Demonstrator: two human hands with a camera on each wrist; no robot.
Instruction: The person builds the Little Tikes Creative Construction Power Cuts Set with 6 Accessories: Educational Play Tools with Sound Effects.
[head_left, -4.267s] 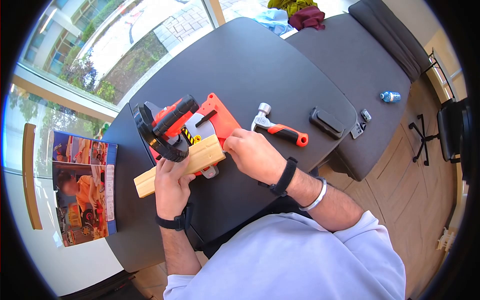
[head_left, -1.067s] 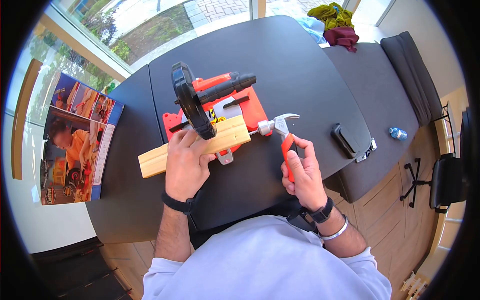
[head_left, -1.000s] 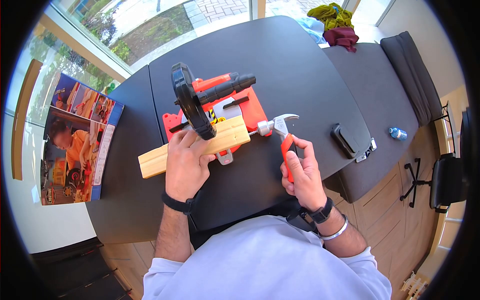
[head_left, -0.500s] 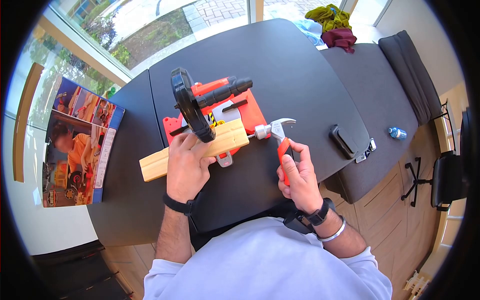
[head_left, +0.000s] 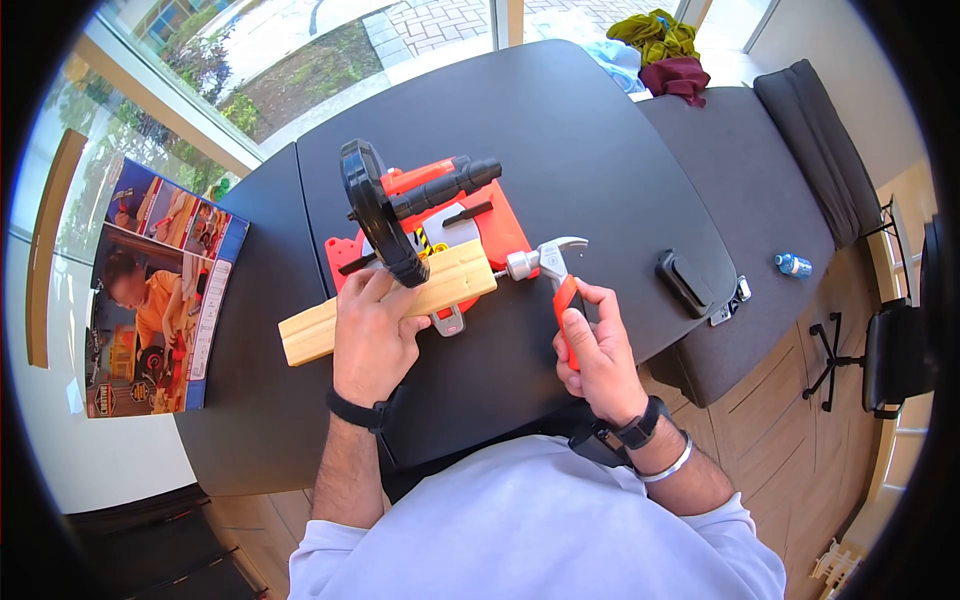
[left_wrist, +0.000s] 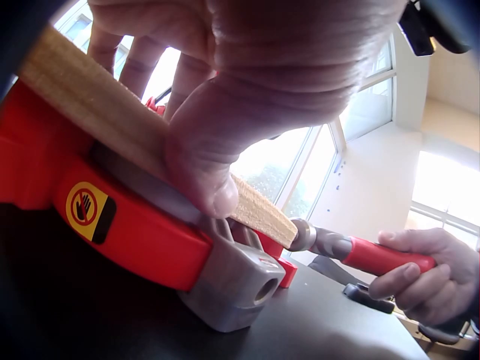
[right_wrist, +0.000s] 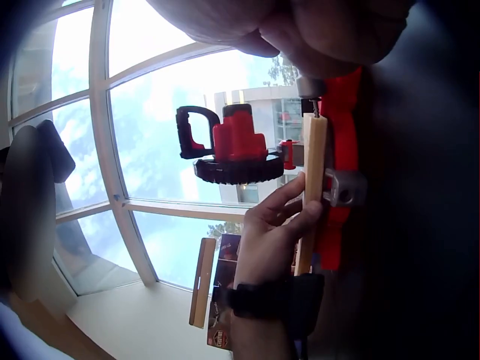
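My left hand (head_left: 372,335) grips a pale wooden block (head_left: 455,281), thumb on its near side and fingers over it. The block lies across a red and grey toy saw base (head_left: 512,228). From the block's right end a metal screw or nail (head_left: 501,273) sticks out. The hammer (head_left: 553,262) has its face at or against that fastener; whether they touch is unclear. Around its red handle my right hand (head_left: 605,355) is curled. In the left wrist view my thumb (left_wrist: 206,165) presses the block (left_wrist: 97,97) beside a grey clamp-like part (left_wrist: 236,289).
The saw's black round guard (head_left: 378,215) and handle rise behind the block. A printed box (head_left: 160,290) stands at the left. On the right lie a black case (head_left: 685,283) and small items near the table (head_left: 600,150) edge. A bottle (head_left: 793,265) sits beyond.
Earlier my right hand was at the block's end and the hammer lay on the table; now that hand holds the hammer by the fastener. Over the last half second the hands have barely moved.
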